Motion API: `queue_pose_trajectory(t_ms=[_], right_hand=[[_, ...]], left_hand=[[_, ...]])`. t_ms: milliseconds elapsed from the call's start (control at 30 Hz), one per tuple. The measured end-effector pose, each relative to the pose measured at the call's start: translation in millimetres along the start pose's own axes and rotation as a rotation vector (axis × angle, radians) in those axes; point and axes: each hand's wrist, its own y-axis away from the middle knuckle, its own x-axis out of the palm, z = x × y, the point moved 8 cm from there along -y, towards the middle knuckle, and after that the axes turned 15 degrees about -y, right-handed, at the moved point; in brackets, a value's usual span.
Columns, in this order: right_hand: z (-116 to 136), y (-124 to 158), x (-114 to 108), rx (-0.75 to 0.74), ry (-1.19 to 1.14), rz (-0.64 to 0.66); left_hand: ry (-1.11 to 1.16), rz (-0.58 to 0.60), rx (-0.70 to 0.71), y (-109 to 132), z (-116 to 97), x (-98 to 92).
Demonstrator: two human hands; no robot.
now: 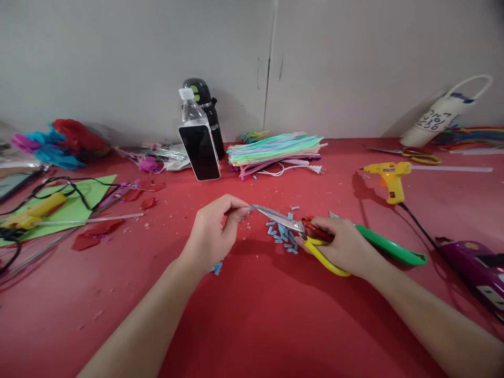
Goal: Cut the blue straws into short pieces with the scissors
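My left hand is closed in a pinch on a short blue strip whose end pokes out at the fingertips. My right hand grips the red and yellow handles of a pair of scissors, whose blades point left and meet the strip at my left fingertips. Several small blue cut pieces lie on the red table under the blades. A few more blue bits sit beneath my left wrist.
A green-handled tool lies behind my right hand. A yellow glue gun stands at right, a purple object nearby. A phone leans on bottles beside stacked pastel straws. Green paper and another glue gun are at left.
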Motion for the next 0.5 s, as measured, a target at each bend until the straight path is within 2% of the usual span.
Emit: queue_pose_trajectory(t_ms=[500], right_hand=[[-2.5,-0.4,2.8,-0.003,0.001,0.04]], left_hand=[[-0.001,-0.01,0.015,-0.9,-2.6,-1.6]])
